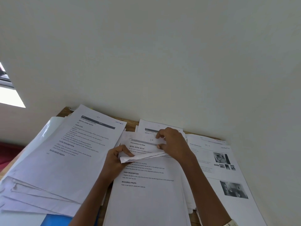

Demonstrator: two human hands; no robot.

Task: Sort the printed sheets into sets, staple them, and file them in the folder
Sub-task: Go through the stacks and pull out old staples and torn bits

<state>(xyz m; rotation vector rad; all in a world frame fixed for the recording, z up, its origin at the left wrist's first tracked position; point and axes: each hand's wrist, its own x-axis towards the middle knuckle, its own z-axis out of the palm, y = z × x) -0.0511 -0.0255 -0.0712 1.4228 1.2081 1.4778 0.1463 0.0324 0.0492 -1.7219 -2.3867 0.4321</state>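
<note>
Hands share one thin set of printed sheets (143, 150): the left hand (118, 159) pinches its near corner, thumb on top, and the right hand (172, 142) curls fingers and thumb round its far edge, lifting it just above the middle pile (146, 196) at the centre of the wooden surface (64, 112). Sorting looks well along. The big left pile (68, 154) lies at nine o'clock, a photo-printed pile (228, 180) at three and a small far pile (151, 126) at twelve, some bearing handwritten marks. Stapling and filing appear to remain, and no stapler shows. The blue folder (57, 221) at seven o'clock lies partly under the left pile, which would likely need shifting first.
</note>
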